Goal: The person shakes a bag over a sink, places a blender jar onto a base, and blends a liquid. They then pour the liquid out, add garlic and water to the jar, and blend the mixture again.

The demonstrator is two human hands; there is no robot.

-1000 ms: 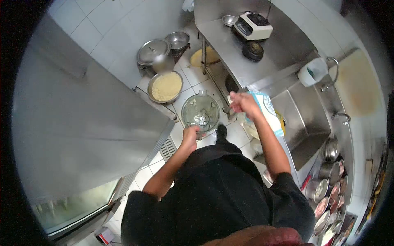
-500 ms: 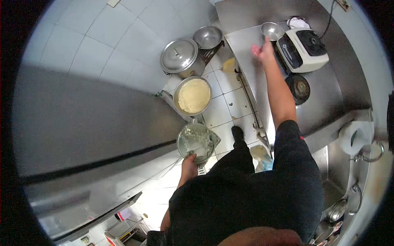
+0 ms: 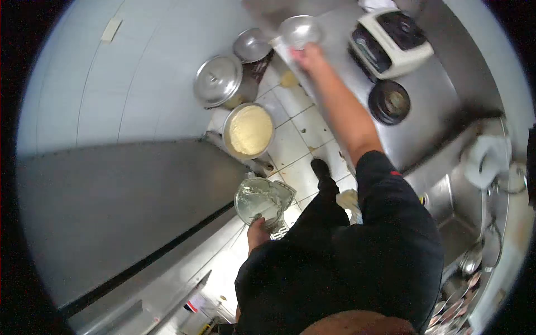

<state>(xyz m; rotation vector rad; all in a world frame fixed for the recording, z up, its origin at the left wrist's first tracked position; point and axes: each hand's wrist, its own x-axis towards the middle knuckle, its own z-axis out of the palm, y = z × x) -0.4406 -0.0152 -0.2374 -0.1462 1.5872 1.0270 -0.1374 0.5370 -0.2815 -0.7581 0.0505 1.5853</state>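
Observation:
My left hand (image 3: 258, 232) is closed on a clear blender jar (image 3: 255, 202), with pale batter smeared over its inner wall. The jar hangs low in front of my body, beside the grey panel. At the end of my outstretched arm, my right hand (image 3: 308, 56) grips the near rim of a small metal bowl (image 3: 300, 31), over the left edge of the steel counter; some fingers are hidden. Between the jar and the lidded pot sits a wide metal basin (image 3: 249, 130) full of pale yellow batter or dough.
A white blender base (image 3: 391, 44) and a black round piece (image 3: 389, 103) stand on the steel counter (image 3: 427, 120). Behind the basin is a large lidded pot (image 3: 219, 81), with another metal bowl (image 3: 252, 46) beside it. A sink (image 3: 455, 215) lies at right.
My right hand has taken hold of the small metal bowl and carried it left, away from the blender base. My left hand still holds the jar. The view has shifted.

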